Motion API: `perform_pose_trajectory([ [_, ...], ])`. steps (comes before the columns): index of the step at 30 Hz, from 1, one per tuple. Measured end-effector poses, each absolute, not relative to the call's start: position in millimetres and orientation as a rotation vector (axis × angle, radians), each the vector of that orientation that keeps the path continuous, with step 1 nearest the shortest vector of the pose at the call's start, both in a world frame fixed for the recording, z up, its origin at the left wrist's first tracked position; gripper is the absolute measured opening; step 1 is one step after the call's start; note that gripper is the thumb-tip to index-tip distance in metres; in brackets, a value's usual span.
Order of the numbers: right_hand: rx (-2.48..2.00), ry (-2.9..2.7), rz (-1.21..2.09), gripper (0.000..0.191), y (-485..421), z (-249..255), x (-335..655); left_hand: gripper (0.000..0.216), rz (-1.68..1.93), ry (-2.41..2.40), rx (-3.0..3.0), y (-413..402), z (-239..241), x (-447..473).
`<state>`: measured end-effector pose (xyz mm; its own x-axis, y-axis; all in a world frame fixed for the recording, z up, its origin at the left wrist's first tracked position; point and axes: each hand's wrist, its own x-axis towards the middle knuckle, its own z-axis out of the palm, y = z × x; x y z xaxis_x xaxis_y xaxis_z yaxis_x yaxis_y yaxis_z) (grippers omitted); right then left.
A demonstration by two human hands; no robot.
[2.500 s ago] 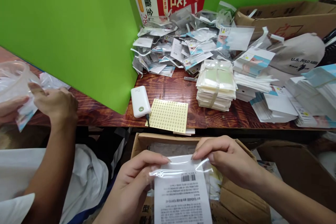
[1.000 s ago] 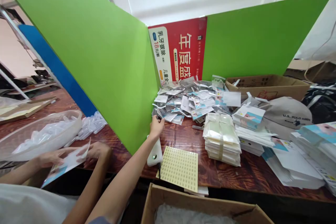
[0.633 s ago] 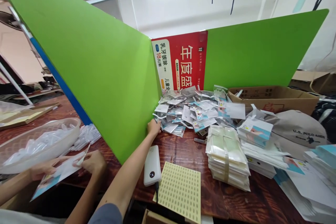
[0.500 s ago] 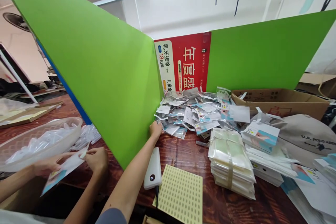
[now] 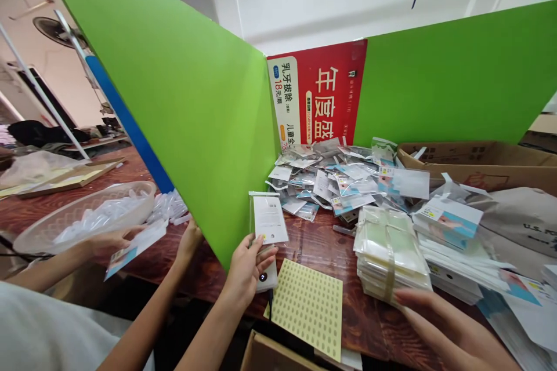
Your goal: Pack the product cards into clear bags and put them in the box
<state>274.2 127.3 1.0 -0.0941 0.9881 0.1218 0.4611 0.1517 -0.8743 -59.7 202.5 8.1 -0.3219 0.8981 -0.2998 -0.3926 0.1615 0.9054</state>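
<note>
My left hand [image 5: 246, 269] is closed on the lower edge of a clear bagged card [image 5: 268, 218], white with small print, holding it upright over a white power bank [image 5: 267, 278]. My right hand [image 5: 444, 324] is open, fingers stretched out, at the front corner of a tied bundle of clear plastic sleeves [image 5: 387, 243]; whether it touches the bundle I cannot tell. Between my hands lies a yellowish sheet of small oval stickers [image 5: 308, 307]. Behind them is a heap of bagged cards [image 5: 331, 177].
Green panels [image 5: 183, 110] stand at left and back. Right of the bundle are stacked cards [image 5: 452, 220], a cap [image 5: 517, 226] and a cardboard box [image 5: 474, 171]. On the left, a co-worker's hands [image 5: 115, 240] hold a card near a basket [image 5: 32, 237] of clear plastic pieces.
My left hand has drawn back from the heap's left edge with a bagged card. My right hand has come into view at the lower right. The view has shifted slightly left.
</note>
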Motion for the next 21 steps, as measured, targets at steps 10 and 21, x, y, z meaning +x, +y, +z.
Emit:
perform_pose_trajectory([
  [10,-0.744,-1.729,1.598,0.036,146.2,50.3,150.0,0.048,1.096,0.996,1.113,94.0,28.0,-45.2],
  [21,-0.841,-2.007,0.016,0.025,93.1,46.5,189.7,0.072,1.127,0.858,2.270,95.2,24.5,-52.3],
])
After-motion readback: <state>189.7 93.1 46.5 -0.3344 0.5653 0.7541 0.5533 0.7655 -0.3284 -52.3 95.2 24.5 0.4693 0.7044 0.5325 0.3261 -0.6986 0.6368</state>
